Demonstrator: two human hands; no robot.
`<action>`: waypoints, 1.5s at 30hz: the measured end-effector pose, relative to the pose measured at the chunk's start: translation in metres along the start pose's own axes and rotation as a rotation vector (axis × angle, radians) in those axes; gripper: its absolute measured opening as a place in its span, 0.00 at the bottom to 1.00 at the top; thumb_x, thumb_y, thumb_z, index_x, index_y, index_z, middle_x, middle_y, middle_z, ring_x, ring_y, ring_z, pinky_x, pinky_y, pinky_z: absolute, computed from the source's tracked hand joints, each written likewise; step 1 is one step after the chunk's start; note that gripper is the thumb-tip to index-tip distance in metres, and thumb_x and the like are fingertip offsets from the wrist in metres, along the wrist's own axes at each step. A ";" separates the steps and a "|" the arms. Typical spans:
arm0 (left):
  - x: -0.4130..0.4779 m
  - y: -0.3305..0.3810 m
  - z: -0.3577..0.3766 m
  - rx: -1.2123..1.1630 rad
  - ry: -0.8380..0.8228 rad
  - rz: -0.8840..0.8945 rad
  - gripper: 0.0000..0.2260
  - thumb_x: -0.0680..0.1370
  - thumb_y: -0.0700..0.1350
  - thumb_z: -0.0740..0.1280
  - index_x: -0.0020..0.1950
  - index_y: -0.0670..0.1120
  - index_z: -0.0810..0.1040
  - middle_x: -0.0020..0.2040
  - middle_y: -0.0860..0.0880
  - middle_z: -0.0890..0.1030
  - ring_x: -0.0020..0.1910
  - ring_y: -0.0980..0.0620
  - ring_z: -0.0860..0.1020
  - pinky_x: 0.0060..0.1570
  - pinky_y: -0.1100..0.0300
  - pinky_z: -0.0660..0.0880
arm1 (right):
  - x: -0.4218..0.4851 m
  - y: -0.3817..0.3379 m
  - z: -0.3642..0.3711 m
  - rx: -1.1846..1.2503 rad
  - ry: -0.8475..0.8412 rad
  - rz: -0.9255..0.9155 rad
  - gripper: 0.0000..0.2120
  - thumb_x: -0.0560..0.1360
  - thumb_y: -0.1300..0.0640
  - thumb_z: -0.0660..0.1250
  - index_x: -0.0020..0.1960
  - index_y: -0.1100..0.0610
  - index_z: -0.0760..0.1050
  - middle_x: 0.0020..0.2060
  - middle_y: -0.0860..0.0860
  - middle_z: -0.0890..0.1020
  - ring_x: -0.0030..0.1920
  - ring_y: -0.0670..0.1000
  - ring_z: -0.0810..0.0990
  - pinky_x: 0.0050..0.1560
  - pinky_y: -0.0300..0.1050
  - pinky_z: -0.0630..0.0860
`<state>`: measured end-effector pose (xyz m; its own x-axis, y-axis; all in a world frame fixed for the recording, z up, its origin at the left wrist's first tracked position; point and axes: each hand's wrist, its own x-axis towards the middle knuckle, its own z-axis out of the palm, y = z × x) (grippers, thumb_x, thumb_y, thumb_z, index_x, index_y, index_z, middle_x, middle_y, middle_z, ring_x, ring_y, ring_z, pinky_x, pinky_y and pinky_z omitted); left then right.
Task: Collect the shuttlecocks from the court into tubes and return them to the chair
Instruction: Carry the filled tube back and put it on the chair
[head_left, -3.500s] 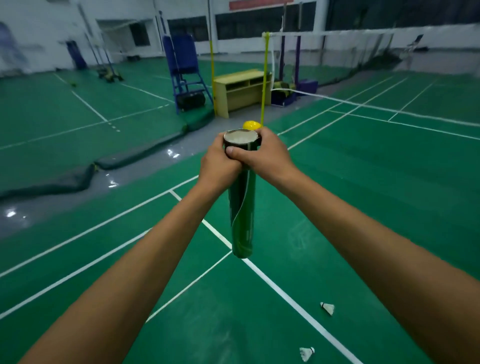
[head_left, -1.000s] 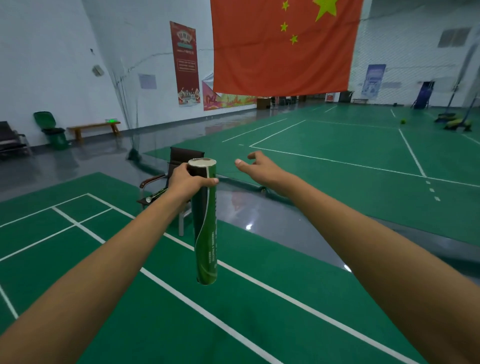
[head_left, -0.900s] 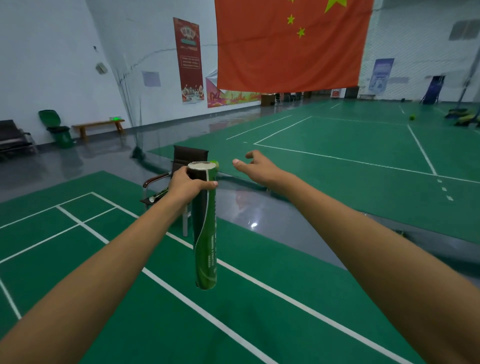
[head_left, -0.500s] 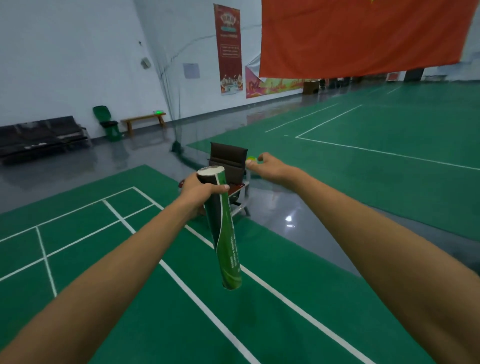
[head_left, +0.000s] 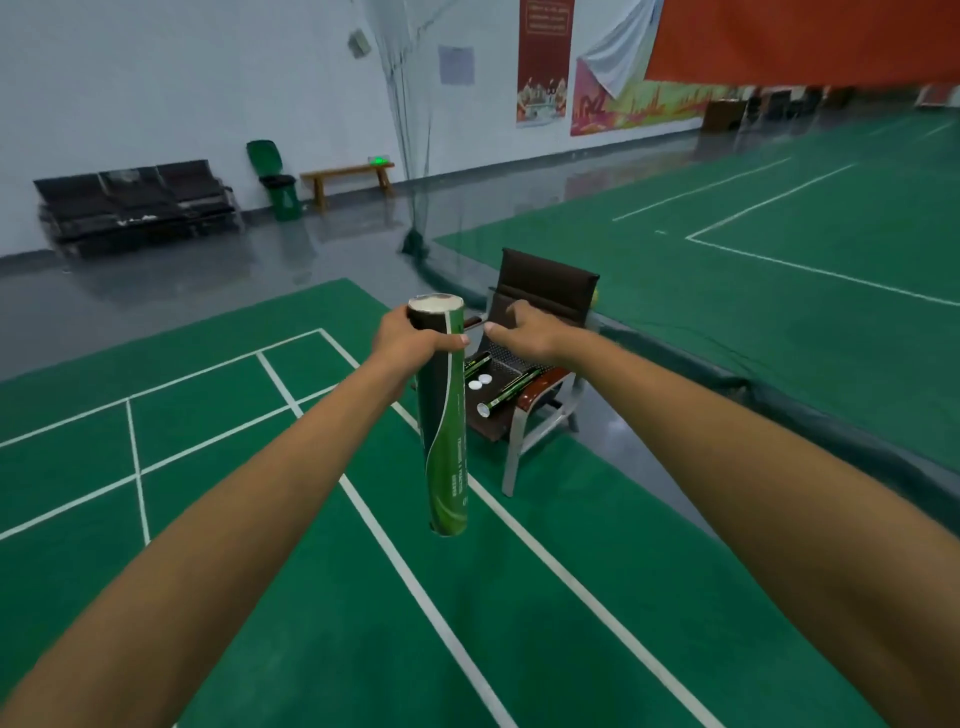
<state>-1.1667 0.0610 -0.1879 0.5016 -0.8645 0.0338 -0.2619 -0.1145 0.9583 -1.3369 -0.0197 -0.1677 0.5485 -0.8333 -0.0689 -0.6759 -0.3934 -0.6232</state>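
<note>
My left hand (head_left: 408, 340) grips the top end of a tall green shuttlecock tube (head_left: 448, 447), which hangs upright in front of me, its top closed with a pale cap. My right hand (head_left: 527, 332) is stretched forward beside it and holds nothing, its fingers loosely curled and the thumb pointing left. Just beyond both hands stands a dark brown chair (head_left: 546, 283) with metal legs at the edge of the court. On its seat lie two more green tubes (head_left: 511, 391) and two loose white caps (head_left: 480, 382).
White court lines cross the green floor below me. A wet grey walkway runs behind the chair, with a hanging net (head_left: 415, 156), a row of black seats (head_left: 135, 202), a green bin (head_left: 278, 182) and a wooden bench (head_left: 348, 174) along the wall.
I have turned away from the net and come closer to the chair, which is now just past my hands. My right hand let go of the tube's top; the left still grips it.
</note>
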 end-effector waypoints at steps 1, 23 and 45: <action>0.032 -0.006 -0.005 0.018 -0.005 -0.004 0.34 0.66 0.43 0.84 0.68 0.44 0.75 0.62 0.48 0.81 0.62 0.45 0.78 0.65 0.48 0.75 | 0.031 -0.004 0.004 -0.004 -0.001 0.005 0.29 0.83 0.42 0.59 0.74 0.62 0.62 0.68 0.61 0.73 0.64 0.60 0.75 0.60 0.53 0.74; 0.599 -0.106 0.030 0.134 -0.055 -0.110 0.36 0.64 0.44 0.85 0.69 0.45 0.74 0.63 0.47 0.81 0.62 0.45 0.78 0.64 0.49 0.76 | 0.627 0.064 0.035 -0.077 -0.089 0.059 0.28 0.80 0.42 0.64 0.70 0.61 0.66 0.64 0.63 0.76 0.58 0.60 0.77 0.57 0.54 0.76; 0.951 -0.324 0.105 0.193 -0.276 -0.357 0.35 0.63 0.43 0.86 0.67 0.45 0.76 0.63 0.47 0.81 0.64 0.46 0.78 0.68 0.48 0.74 | 0.995 0.188 0.143 -0.156 -0.264 0.380 0.34 0.74 0.46 0.69 0.73 0.61 0.64 0.66 0.64 0.74 0.65 0.66 0.75 0.64 0.57 0.74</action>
<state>-0.6914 -0.7759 -0.4964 0.3574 -0.8492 -0.3888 -0.2742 -0.4933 0.8255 -0.8476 -0.8673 -0.4646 0.3408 -0.8101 -0.4771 -0.9073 -0.1504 -0.3926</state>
